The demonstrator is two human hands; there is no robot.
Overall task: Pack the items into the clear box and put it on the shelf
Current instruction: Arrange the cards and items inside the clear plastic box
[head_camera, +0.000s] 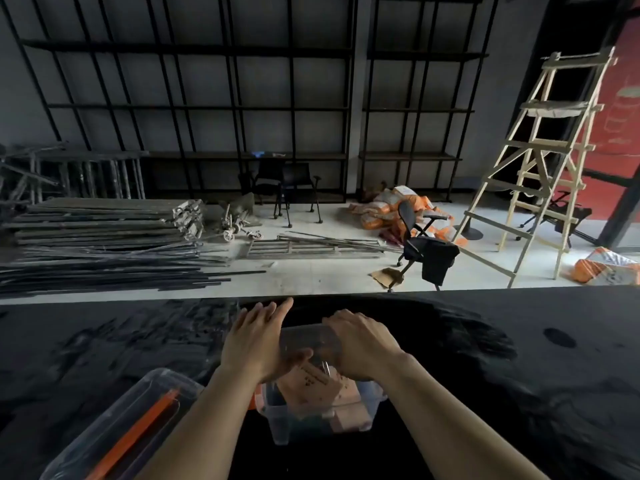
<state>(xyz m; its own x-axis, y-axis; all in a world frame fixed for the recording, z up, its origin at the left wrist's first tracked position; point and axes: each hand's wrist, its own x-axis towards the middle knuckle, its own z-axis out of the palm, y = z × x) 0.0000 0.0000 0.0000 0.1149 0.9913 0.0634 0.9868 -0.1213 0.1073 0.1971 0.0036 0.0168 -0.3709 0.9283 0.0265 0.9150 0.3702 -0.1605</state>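
Observation:
A clear plastic box (287, 427) stands on the black table (485, 375) close in front of me. Inside it lie pinkish-orange packets (318, 386) with dark print. Just above its far half a clear lid (306, 336) hangs tilted between my hands. My left hand (256, 341) presses flat against the lid's left edge, fingers straight and thumb underneath. My right hand (360, 344) curls over the lid's right edge. The black metal shelf unit (294, 155) stands along the far wall, beyond the table.
A second clear container (104, 441) holding an orange-and-black tool (138, 431) sits at my lower left on the table. On the floor beyond lie stacked metal bars (104, 237), chairs (422, 244), orange sacks (391, 206) and a wooden ladder (540, 161).

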